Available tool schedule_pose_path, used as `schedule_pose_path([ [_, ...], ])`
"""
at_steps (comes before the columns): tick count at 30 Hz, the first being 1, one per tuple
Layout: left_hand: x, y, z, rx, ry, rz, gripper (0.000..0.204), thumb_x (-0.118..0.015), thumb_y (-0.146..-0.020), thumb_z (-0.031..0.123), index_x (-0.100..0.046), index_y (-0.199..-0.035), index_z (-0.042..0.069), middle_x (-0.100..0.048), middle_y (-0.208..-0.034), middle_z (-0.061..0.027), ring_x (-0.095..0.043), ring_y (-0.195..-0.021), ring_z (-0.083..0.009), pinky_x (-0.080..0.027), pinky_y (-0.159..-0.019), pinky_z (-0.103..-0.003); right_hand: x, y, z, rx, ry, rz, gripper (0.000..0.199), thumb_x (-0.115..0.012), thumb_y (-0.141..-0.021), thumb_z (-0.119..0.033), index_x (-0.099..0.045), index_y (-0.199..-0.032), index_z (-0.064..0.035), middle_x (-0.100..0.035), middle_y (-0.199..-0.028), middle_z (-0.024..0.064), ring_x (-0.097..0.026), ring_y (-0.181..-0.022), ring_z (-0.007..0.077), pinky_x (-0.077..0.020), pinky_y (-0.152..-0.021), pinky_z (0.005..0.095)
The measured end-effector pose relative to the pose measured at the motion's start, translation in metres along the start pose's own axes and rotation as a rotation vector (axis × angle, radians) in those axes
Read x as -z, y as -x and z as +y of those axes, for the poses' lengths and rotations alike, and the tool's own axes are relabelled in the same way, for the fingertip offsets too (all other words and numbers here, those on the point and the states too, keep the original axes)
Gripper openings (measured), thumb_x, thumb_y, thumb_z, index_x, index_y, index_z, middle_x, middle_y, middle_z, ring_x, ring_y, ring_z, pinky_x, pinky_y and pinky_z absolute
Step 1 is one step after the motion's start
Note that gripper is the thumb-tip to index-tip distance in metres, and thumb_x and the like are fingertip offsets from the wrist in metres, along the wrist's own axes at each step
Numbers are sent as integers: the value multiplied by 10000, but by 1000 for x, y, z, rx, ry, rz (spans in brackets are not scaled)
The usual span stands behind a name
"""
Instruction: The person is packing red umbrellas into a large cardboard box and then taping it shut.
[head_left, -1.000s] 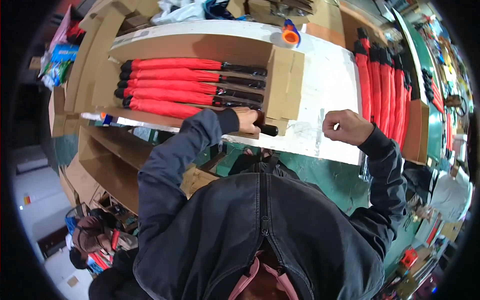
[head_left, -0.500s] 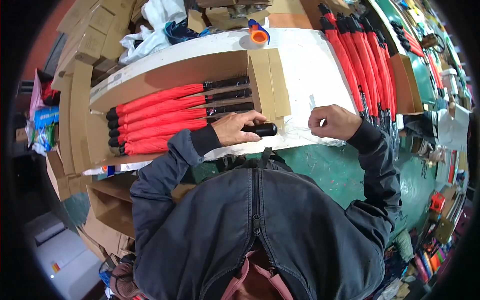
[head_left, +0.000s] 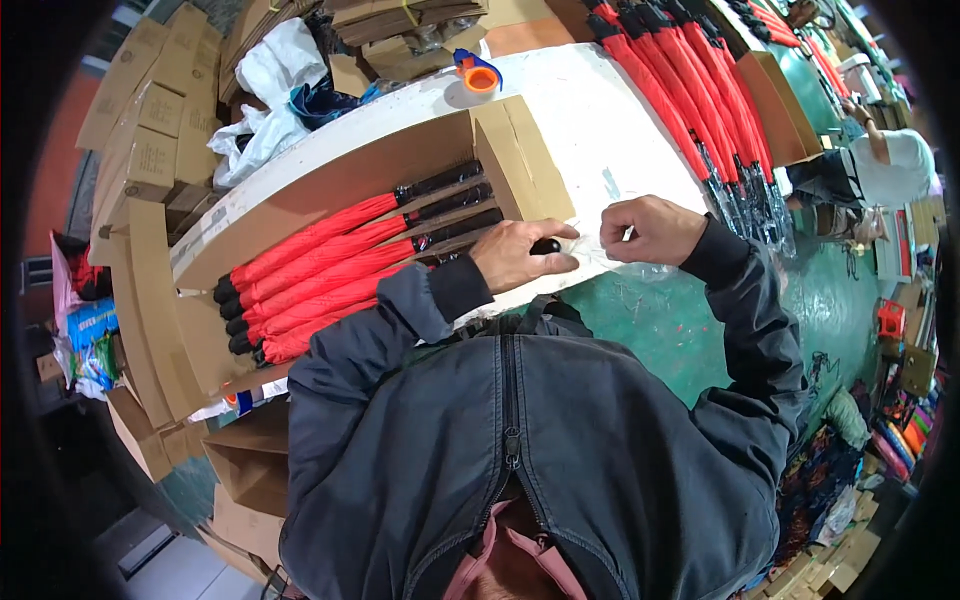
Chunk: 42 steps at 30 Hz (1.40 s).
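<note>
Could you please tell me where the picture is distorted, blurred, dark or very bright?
Head view: the long wall of the umbrella box bows; head view: the corners fall to black; head view: the white table looks very bright, the green floor dimmer; head view: the left hand and right hand show little blur.

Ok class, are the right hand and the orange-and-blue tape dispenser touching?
Apart: the head view shows white tabletop between the right hand and the tape dispenser.
</note>
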<state>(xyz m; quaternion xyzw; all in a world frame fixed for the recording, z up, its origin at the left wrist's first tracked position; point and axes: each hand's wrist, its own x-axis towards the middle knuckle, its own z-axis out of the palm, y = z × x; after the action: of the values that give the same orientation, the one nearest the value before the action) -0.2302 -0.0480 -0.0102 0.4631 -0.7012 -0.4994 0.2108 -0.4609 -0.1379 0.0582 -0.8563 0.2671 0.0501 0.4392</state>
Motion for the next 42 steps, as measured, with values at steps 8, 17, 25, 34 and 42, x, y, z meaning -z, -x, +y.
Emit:
schedule_pose_path([
  [8, 5, 2, -4, -22, 49, 23, 537, -686, -821, 337, -519, -1253, 67, -673, -970, -112, -648, -879, -230, -494, -821, -336, 3, 2, 6, -94, -213, 56, 130, -598, -842, -127, -594, -819, 0, -617, -704, 53, -600, -658, 131, -485, -613, 283],
  [17, 25, 5, 1, 46, 565, 14, 478, -586, -926, 291, -428, -1293, 28, -638, -882, -112, -651, -731, -166, -526, -590, -286, -7, 26, 3, -132, -719, 219, 171, -531, -963, -172, -576, -906, -16, -612, -730, 28, -593, -666, 83, -492, -624, 232],
  [25, 34, 1, 16, 193, 781, -90, 299, -510, -972, 218, -466, -1185, 13, -604, -760, -75, -603, -534, -142, -505, -411, -251, -22, 20, 9, -87, -711, 220, 183, -566, -946, -203, -578, -916, -23, -604, -746, 30, -589, -662, 104, -488, -631, 249],
  [34, 27, -4, -10, 86, 835, 16, 201, -553, -950, 185, -509, -966, -10, -605, -751, -94, -587, -483, -151, -510, -417, -267, -67, -2, -79, -7, 454, 1082, 221, -673, -850, -223, -606, -877, -14, -597, -762, 101, -593, -696, 290, -475, -636, 365],
  [42, 8, -10, -26, -9, 775, 28, 169, -566, -939, 165, -534, -967, 2, -599, -762, -73, -598, -545, -137, -539, -453, -287, -105, -34, -34, -289, -219, 857, 232, -689, -834, -238, -606, -870, -24, -591, -772, 139, -600, -678, 290, -477, -617, 366],
])
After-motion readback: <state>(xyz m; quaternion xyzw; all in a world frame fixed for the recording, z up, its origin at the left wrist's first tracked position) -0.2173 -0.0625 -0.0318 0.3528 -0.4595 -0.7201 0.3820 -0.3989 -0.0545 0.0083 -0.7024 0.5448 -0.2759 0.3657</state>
